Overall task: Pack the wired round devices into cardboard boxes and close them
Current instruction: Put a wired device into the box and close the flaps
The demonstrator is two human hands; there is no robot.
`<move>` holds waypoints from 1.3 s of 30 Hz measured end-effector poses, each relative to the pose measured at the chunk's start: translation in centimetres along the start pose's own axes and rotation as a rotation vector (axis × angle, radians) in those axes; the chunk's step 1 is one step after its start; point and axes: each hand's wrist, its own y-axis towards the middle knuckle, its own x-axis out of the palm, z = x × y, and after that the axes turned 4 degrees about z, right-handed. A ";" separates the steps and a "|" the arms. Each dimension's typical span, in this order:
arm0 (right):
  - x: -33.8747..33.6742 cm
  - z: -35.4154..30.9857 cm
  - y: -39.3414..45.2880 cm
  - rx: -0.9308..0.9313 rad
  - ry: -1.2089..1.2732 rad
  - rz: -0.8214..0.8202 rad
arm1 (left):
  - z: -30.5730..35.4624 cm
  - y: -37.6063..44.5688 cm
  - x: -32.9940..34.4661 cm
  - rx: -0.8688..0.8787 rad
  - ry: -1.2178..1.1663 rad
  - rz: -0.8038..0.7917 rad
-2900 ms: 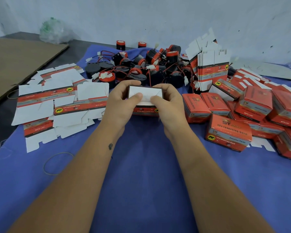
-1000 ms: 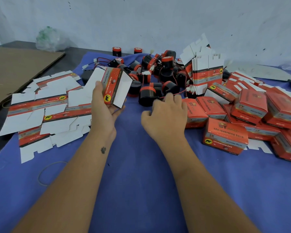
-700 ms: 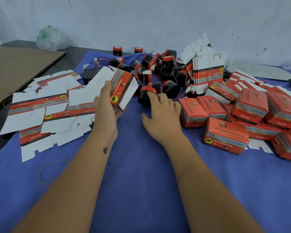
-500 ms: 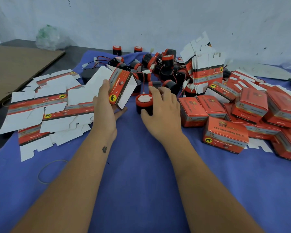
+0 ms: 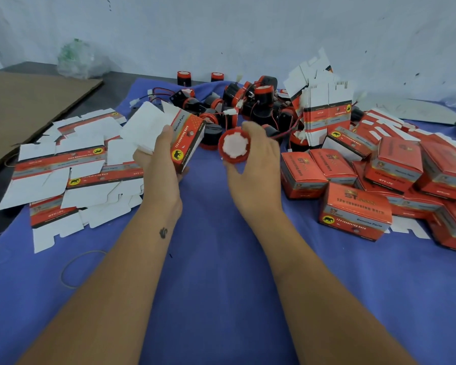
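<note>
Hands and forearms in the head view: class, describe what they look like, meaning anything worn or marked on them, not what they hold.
Both forearms are bare, with no sleeves in view. The left hand and right hand wear no gloves, and no rings, watch or bracelet show. The left forearm carries a small dark tattoo just below the wrist.

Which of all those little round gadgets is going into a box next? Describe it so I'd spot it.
Start at the heap of black-and-red devices at the far end of the blue cloth. Nearer than the heap, the right hand holds one round device off the cloth. Only it faces the camera: a white disc in a red rim.
</note>
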 end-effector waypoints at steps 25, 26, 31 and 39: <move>0.1 -0.1 -0.5 -0.184 -0.083 -0.126 | -1.3 -0.7 -0.3 0.343 0.615 -0.487; 0.0 -0.1 -0.5 -0.231 -0.182 -0.073 | -1.2 -0.7 -0.3 0.347 0.617 -0.492; -0.2 -0.4 -0.5 -0.238 -0.387 -0.021 | -1.3 -0.8 -0.3 0.335 0.603 -0.494; -0.2 -0.4 -0.2 -0.070 -0.377 -0.035 | -1.3 -1.1 -0.4 0.346 0.627 -0.501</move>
